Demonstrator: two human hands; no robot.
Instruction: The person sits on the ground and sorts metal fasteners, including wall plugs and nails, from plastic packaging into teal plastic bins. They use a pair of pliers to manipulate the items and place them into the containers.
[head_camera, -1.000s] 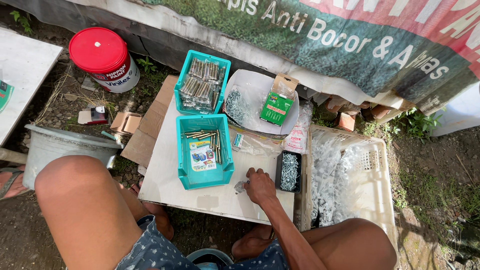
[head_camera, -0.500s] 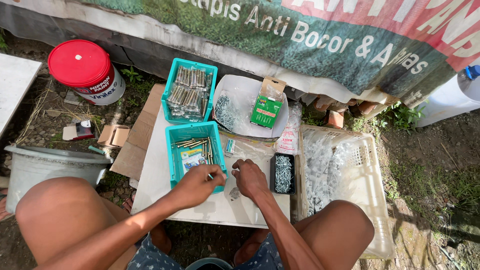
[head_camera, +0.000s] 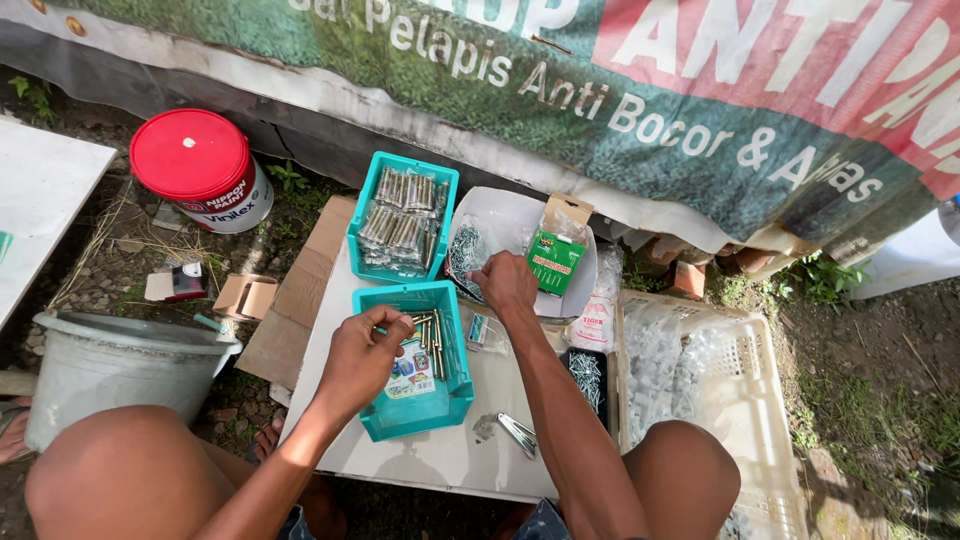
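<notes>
The left hand (head_camera: 362, 352) is hovering over the near teal tray (head_camera: 412, 362), which is sitting at the middle of the white worktop (head_camera: 440, 455). Its fingers are curled together as if pinching something small, but what they are holding cannot be told. Inside that tray, long bolts (head_camera: 433, 330) are lying against the far wall beside a small printed card (head_camera: 411, 371).

The right hand (head_camera: 503, 283) is reaching past the tray to a clear plastic bag of small screws (head_camera: 465, 250) lying in a white bowl (head_camera: 506, 212). Its fingers are bent down onto the bag's edge; whether they are gripping it cannot be told. A green cardboard box (head_camera: 555, 259) is leaning in the same bowl, just beside the hand.

A second teal tray (head_camera: 403, 218), filled with bagged bolts, is sitting just beyond the near one. Near the worktop's front edge, a small metal piece (head_camera: 517, 433) is lying loose, and a black tray of nails (head_camera: 584, 375) is resting at the right edge. A white plastic crate (head_camera: 740, 395) is standing on the ground to the right. On the left, a red-lidded paint bucket (head_camera: 195, 160) and a grey basin (head_camera: 110, 365) are standing well apart from the worktop.
</notes>
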